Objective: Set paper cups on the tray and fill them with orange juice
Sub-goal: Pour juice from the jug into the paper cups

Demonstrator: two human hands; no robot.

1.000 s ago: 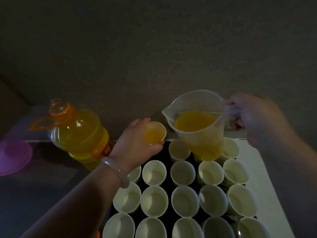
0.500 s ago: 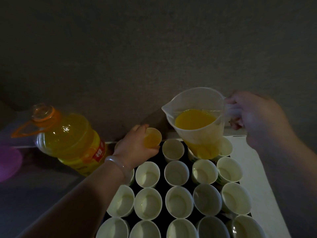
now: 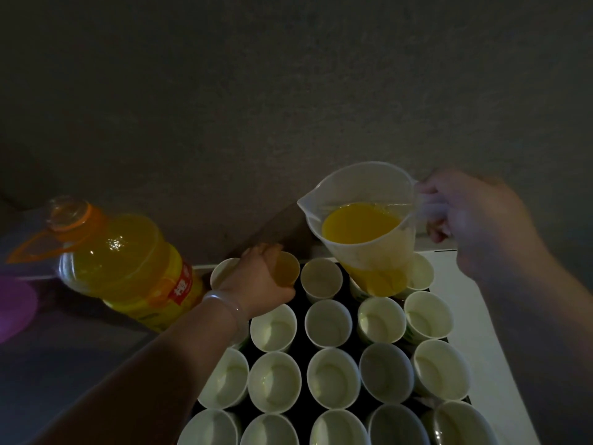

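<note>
Nearest, rows of empty paper cups (image 3: 332,377) are packed close together on the dark tray (image 3: 346,285). Farther back, a juice-filled cup (image 3: 287,268) is gripped by the left hand (image 3: 256,277), fingers curled round its side, in the tray's far row (whether it rests on the tray cannot be told). The handle of a half-full pitcher (image 3: 365,220) is clasped by the right hand (image 3: 475,220), above the far-right cups. A juice bottle (image 3: 128,261) is seen off the tray, at left.

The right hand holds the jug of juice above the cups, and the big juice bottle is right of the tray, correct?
No. The head view shows the big juice bottle left of the tray, near the left hand gripping a filled cup. The right hand does hold the jug above the cups.
</note>
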